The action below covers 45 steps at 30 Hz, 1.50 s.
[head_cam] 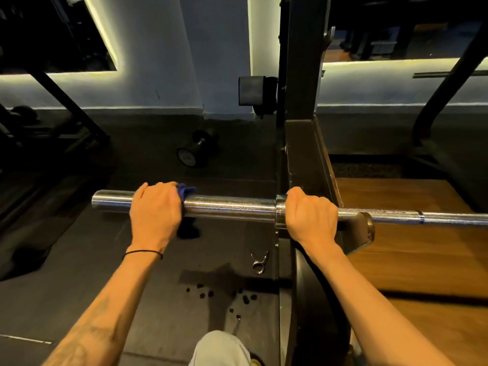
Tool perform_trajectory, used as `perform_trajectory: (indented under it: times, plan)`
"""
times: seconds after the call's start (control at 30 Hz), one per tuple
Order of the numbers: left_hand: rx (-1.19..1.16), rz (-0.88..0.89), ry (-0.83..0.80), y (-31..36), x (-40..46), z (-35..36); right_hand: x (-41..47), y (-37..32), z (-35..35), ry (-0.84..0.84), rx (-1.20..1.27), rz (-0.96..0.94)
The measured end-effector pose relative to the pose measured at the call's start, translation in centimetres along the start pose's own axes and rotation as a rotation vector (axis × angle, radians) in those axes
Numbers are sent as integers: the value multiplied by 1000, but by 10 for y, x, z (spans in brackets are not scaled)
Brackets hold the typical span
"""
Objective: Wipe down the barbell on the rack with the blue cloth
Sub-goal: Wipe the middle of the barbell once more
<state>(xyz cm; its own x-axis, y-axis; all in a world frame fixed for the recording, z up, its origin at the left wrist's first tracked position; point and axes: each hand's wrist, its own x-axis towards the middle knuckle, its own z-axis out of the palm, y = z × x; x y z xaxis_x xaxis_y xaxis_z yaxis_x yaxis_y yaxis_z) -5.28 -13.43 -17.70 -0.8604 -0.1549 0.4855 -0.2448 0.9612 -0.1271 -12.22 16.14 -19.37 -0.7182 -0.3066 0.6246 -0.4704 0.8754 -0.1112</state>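
Cloth met sleeve at the rack upright.
The left hand (155,210) gripped the blue cloth (186,192) around the crosswise barbell (227,206); the right hand (310,216) gripped it bare beside the upright (301,75).

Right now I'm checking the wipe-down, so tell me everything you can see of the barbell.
The barbell is shiny chrome steel, lying level across the dark rack. Its thick sleeve points left; the thinner knurled shaft runs right. The left hand grips the blue cloth around the sleeve; the right hand grips beside the collar.
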Motion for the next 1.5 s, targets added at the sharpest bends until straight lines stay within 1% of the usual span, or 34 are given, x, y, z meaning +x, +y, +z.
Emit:
perform_trajectory:
  times: [0.07,0.1,0.13,0.17,0.23,0.27,0.33,0.4,0.43,0.47,0.53,0.57,0.63,0.7,0.77,0.8,0.87,0.93,0.97,1.03,1.1,1.23,1.33,1.4,1.43,1.5]
  plan:
    - [-68,-107,78,28,4,-1,-1,1,4,-14,9,6]
    - [-91,-120,120,53,4,-4,-1,1,5,-23,7,6]
    - [-114,-89,147,80,4,-11,-2,0,5,-26,2,9]
    - [-146,-20,170,109,3,-15,-2,0,6,-20,-2,14]
    - [-223,98,173,163,-2,-21,0,0,6,6,11,48]
    - [-286,121,173,181,-5,-20,0,0,6,19,16,70]
    - [-399,173,146,188,-5,-16,-1,0,6,19,26,89]
    - [-322,326,85,162,-4,-9,-3,3,7,-15,39,68]
    - [-254,374,49,140,-2,-6,-4,4,8,-35,31,45]
    - [-198,381,19,116,1,-6,-4,5,9,-54,17,31]
    - [-93,321,27,69,5,-4,-4,6,9,-83,12,34]
    - [-45,264,39,45,4,-2,-4,5,9,-82,24,45]
    - [18,108,40,-6,0,4,-3,2,7,-65,67,66]
    - [34,-62,16,-39,-4,1,-3,0,4,-49,91,62]
    - [8,-151,43,-27,-1,-1,-3,-1,3,-41,81,46]
    - [-20,-144,74,-7,3,-1,-2,-1,2,-45,73,42]
    - [-126,-65,139,43,6,-4,-3,-1,2,-61,55,36]
    - [-221,65,152,76,3,-8,-3,0,3,-77,37,45]
    - [-243,133,138,78,2,-8,-2,1,3,-85,36,50]
    - [-245,245,129,56,1,-5,-3,2,5,-92,41,57]
    - [-251,275,124,21,-3,2,-4,5,5,-102,29,67]
    - [-180,21,125,-69,-8,21,-2,-1,1,-71,65,78]
    - [-104,-92,83,-130,-9,21,-1,-4,-1,-27,98,68]
    - [-112,-197,56,-144,-8,24,-2,-4,-1,6,111,64]
    - [-135,-252,47,-141,-6,27,-2,-4,-1,19,115,68]
    - [-172,-339,91,-117,-5,31,-1,-4,-2,27,128,78]
